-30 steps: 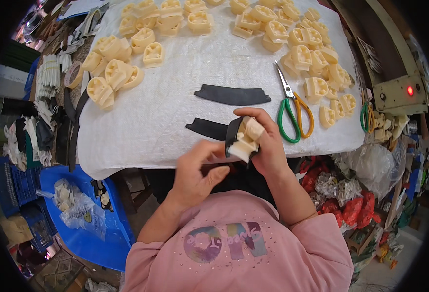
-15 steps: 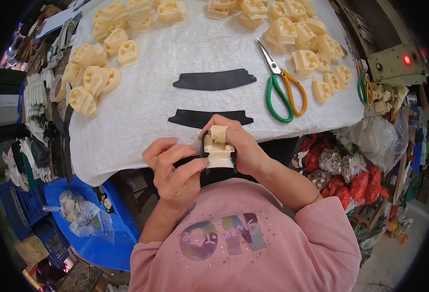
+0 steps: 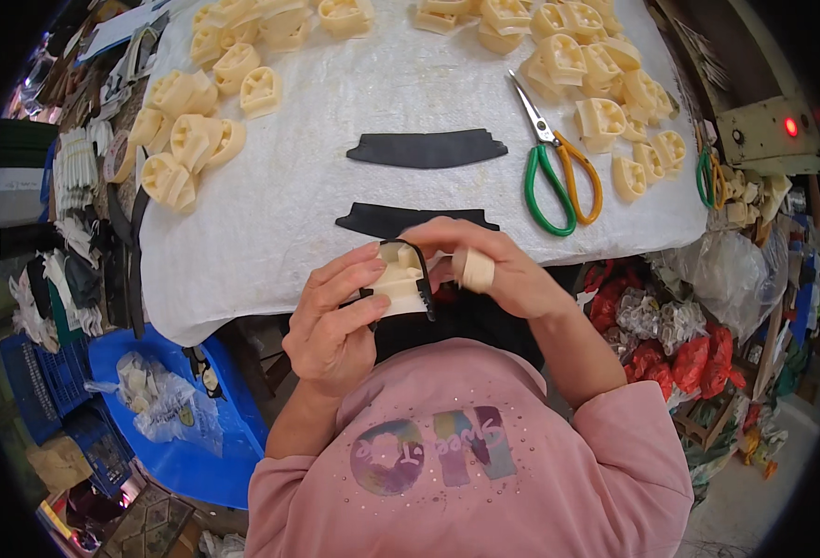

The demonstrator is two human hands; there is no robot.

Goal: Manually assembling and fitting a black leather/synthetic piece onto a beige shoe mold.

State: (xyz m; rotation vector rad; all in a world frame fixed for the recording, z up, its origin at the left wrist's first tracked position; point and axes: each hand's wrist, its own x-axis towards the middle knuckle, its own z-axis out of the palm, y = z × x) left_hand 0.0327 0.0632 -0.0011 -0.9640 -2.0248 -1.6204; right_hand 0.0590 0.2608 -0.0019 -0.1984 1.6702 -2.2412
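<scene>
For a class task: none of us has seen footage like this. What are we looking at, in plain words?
There is no machine here: this is a person working bare-handed. The view comes from a wide fisheye camera on their head, looking down, so straight edges curve. The left hand holds a cream moulded piece with a black strip bent around its rim. The right hand, a pale wrap on one finger, is close beside it; its grip is unclear. On the white-covered table lie two loose black strips, scissors with green and yellow handles, and many cream pieces.
</scene>
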